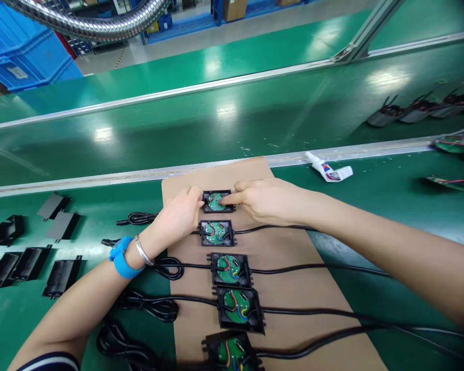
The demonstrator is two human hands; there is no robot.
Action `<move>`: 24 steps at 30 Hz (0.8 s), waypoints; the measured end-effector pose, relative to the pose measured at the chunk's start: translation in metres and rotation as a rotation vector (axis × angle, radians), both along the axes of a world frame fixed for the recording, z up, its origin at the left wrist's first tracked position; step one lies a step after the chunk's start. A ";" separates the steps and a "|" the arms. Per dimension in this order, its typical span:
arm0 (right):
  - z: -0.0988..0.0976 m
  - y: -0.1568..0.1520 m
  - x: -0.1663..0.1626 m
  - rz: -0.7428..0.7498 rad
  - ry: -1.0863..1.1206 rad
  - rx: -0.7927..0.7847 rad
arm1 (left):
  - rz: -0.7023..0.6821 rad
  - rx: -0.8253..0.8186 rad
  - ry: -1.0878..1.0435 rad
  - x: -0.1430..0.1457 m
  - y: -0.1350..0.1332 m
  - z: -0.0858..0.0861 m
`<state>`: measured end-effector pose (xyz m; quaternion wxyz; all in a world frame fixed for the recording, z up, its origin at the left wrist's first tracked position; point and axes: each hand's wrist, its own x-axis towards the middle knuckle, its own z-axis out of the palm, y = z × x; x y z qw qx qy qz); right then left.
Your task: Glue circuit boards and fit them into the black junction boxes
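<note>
Five small black boxes are lined up on a sheet of cardboard [294,288], and the farthest of them, the far box [219,211], is being worked on between both hands at the head of the row. Its left end is held by the left hand [181,212], with thumb and forefinger narrowed on the edge; whether the cord there is also pinched cannot be told. The forefinger of the right hand [268,202] is stretched out and laid on the green board [215,202] in the far box. Nothing is seen gripped by that hand, and its next visible digit is spread apart from the forefinger.

As far as can be judged, all five boxes are at much the same stage: a board is seated in each, and coloured wires are visible. On the four nearer ones, a black cable [305,267] is led out to the right; on the far box that side is covered by the right hand. Coiled cords [154,305] are gathered to the left.

What appears undone is the closing: every box is open on top, with its board exposed. Loose black shells [64,225] are spread on the green bench [19,330] at the left, some face down, none fitted to the row. A white tube [327,169] is left lying beyond the right forearm, touched by neither hand.
</note>
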<state>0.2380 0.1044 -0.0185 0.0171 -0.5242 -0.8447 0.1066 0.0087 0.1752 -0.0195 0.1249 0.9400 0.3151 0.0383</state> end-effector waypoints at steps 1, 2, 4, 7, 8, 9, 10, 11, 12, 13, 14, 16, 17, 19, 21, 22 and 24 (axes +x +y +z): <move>0.001 0.001 -0.002 0.005 -0.007 -0.001 | 0.002 -0.008 -0.005 -0.001 0.000 0.000; 0.002 0.002 -0.004 0.003 -0.013 0.002 | 0.003 -0.017 -0.011 -0.001 0.000 0.001; 0.004 0.004 -0.008 -0.024 -0.034 0.010 | 0.005 -0.030 -0.021 -0.002 0.001 0.002; 0.004 0.008 -0.010 -0.060 -0.070 -0.002 | 0.000 -0.035 -0.036 -0.003 0.001 0.002; 0.003 0.009 -0.010 -0.064 -0.070 -0.007 | -0.002 -0.037 -0.042 -0.003 0.001 0.002; 0.003 0.010 -0.009 -0.065 -0.068 -0.009 | -0.003 -0.038 -0.049 -0.003 0.001 0.002; 0.002 0.011 -0.009 -0.065 -0.065 -0.010 | -0.001 -0.041 -0.053 -0.003 0.001 0.002; 0.001 0.012 -0.008 -0.067 -0.063 -0.013 | 0.004 -0.047 -0.055 -0.004 0.002 0.002; 0.000 0.013 -0.007 -0.074 -0.064 -0.018 | 0.013 -0.061 -0.052 -0.004 0.002 0.003; -0.001 0.014 -0.006 -0.084 -0.066 -0.027 | 0.028 -0.084 -0.043 -0.004 0.004 0.004; -0.002 0.014 -0.006 -0.095 -0.066 -0.034 | 0.049 -0.117 -0.027 -0.004 0.005 0.006; -0.003 0.013 -0.006 -0.112 -0.055 -0.031 | 0.093 -0.199 0.015 -0.004 0.010 0.010; -0.004 0.012 -0.007 -0.117 -0.046 -0.023 | 0.108 -0.239 0.042 -0.003 0.012 0.012; -0.004 0.010 -0.009 -0.126 -0.033 -0.010 | 0.123 -0.307 0.097 -0.002 0.018 0.016; -0.005 0.008 -0.011 -0.135 -0.029 -0.015 | 0.128 -0.356 0.103 0.000 0.021 0.017; -0.005 0.007 -0.012 -0.141 -0.031 -0.020 | 0.133 -0.368 0.079 0.001 0.022 0.016; -0.006 0.004 -0.014 -0.154 -0.032 -0.024 | 0.138 -0.334 -0.004 0.003 0.021 0.011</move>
